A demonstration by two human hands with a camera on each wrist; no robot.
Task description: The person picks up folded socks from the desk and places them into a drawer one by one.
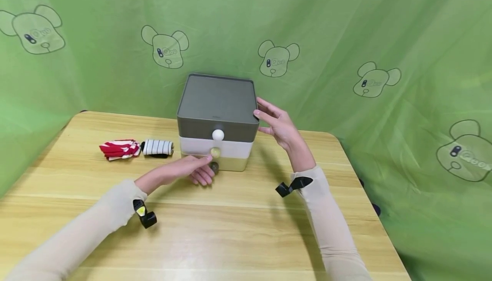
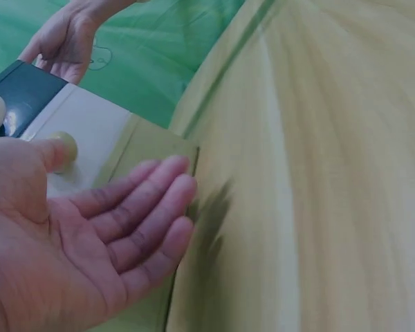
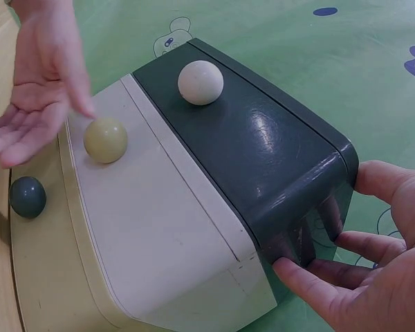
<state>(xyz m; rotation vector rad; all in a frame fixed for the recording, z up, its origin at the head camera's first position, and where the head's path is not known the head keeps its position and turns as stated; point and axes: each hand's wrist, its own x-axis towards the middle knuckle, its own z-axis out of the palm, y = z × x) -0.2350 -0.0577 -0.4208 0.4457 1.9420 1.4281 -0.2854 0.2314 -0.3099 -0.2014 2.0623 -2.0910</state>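
Note:
A small three-tier drawer box (image 1: pixel 217 97) stands at the back of the table, with a dark grey top tier, a white middle and a yellowish bottom. Its round knobs are a white knob (image 3: pixel 200 83), an olive knob (image 3: pixel 106 140) and a dark knob (image 3: pixel 28 197), top to bottom. My left hand (image 1: pixel 184 169) is in front of the box, palm turned sideways, thumb tip right at the olive knob and the other fingers extended below. My right hand (image 1: pixel 282 125) rests against the right side of the top tier, thumb at its upper edge and fingers spread along the side.
Left of the box lie a red-and-white bundle of folded cloth (image 1: pixel 121 149) and a white roll with dark stripes (image 1: pixel 157 147). A green curtain (image 1: pixel 223 20) with printed bear heads hangs behind the wooden table (image 1: pixel 215 238).

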